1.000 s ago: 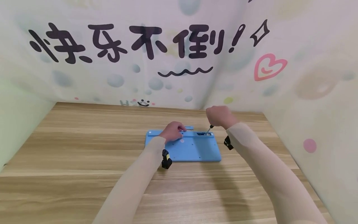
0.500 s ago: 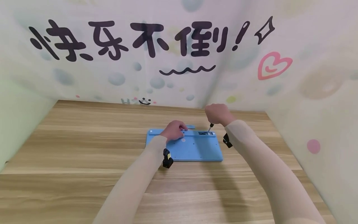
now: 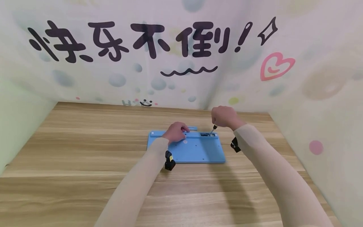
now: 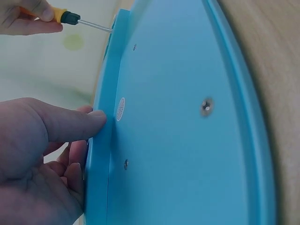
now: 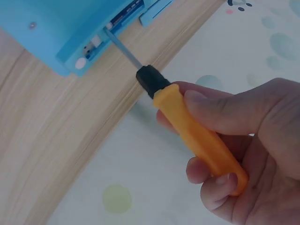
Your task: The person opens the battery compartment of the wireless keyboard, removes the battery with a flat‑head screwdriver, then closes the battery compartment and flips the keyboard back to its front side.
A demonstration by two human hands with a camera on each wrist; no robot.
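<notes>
A light-blue keyboard [image 3: 198, 151] lies face down on the wooden table, its screwed underside showing. My left hand [image 3: 175, 131] grips its raised back ridge, thumb on top and fingers curled behind the edge, as the left wrist view shows. A screwdriver [image 5: 201, 133] with an orange handle and black collar is gripped in my right hand [image 3: 224, 116]. Its metal shaft slants down, the tip inside the uncovered battery compartment [image 5: 126, 14] near the ridge's right end. A small blue cover strip [image 3: 193, 128] lies just behind the keyboard, beside my left fingers.
The wooden table [image 3: 85, 151] extends around the keyboard. Behind it hangs a white printed cloth [image 3: 113, 91] with dark lettering, and pale walls close in at left and right. A black wrist camera [image 3: 169, 160] sits below my left hand, over the keyboard's near edge.
My right hand and wrist have shifted slightly to the right, and the screwdriver handle leans more that way, with its tip still in the compartment. My left hand keeps its place on the keyboard.
</notes>
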